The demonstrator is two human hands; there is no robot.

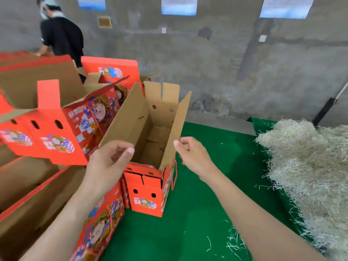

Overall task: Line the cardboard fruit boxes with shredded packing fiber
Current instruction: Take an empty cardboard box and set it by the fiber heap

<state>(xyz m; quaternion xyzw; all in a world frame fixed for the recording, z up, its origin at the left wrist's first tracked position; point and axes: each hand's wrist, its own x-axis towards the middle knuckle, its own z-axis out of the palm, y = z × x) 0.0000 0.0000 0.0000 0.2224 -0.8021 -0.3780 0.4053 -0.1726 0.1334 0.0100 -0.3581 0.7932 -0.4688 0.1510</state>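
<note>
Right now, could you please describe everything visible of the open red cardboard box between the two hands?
The open red cardboard box stands upright on the green mat, beside other red boxes on its left. Outside it is red, with cartoon prints, round vent holes and a red cord handle. Inside is bare brown corrugated board, showing only folded bottom flaps and no fibre. Its top flaps stand raised. The left hand grips the left flap, and the right hand pinches the right flap's edge.

Lettering on box (146, 185) and wall sheets (178, 5) unreadable
</note>
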